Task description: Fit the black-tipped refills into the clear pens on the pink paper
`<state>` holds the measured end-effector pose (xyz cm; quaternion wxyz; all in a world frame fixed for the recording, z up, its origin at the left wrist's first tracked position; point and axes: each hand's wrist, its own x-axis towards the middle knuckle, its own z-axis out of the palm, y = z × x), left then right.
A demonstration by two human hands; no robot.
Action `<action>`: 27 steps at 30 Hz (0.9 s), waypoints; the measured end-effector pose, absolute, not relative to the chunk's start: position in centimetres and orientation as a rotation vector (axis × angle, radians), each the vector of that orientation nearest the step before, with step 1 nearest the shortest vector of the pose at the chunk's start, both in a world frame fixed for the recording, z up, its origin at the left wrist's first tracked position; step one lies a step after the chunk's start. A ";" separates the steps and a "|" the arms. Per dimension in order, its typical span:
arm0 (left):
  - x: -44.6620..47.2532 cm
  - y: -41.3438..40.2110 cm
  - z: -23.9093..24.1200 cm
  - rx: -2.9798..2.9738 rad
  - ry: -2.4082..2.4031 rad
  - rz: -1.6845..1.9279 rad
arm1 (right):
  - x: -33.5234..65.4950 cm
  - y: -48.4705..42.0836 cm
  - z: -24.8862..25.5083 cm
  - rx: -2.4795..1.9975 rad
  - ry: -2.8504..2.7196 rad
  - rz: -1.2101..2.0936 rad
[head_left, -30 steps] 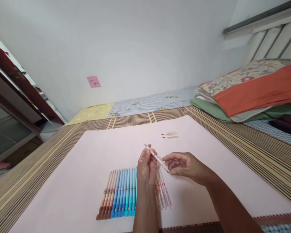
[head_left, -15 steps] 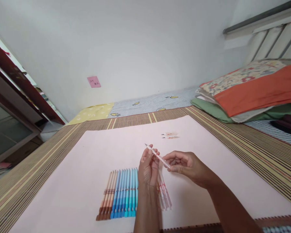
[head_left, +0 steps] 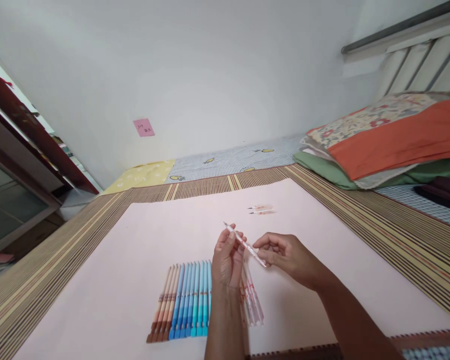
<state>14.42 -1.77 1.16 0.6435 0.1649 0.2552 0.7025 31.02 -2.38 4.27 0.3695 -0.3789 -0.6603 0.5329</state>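
pen: thin clear pen [head_left: 245, 244] held tilted above the pink sheet [head_left: 135, 260], tip up-left
hands: left hand [head_left: 228, 260] pinches mid-barrel; right hand [head_left: 285, 252] pinches the lower end
handling: likely light, stiff, smooth; best gripped mid-barrel
nearby: row of pens [head_left: 183, 300] below

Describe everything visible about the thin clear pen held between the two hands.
The clear pen is a slim, see-through stick, plastic by its look, with faint red marks along the barrel and a fine dark tip pointing up and to the left. It is held tilted above the pink sheet. The left hand pinches its upper half; the right hand grips its lower end. Similar clear pens lie beneath it.
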 end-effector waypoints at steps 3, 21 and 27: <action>14.6 -1.8 1.1 0.424 0.611 1.581 | 30.5 -2.4 4.1 -1.059 -1.696 1.319; 9.4 -6.7 2.1 0.433 1.119 1.806 | 40.3 -6.0 3.8 -1.405 -1.068 0.731; 7.3 -20.3 -2.2 1.150 1.561 1.450 | 38.8 -8.8 1.4 -1.412 -1.128 0.828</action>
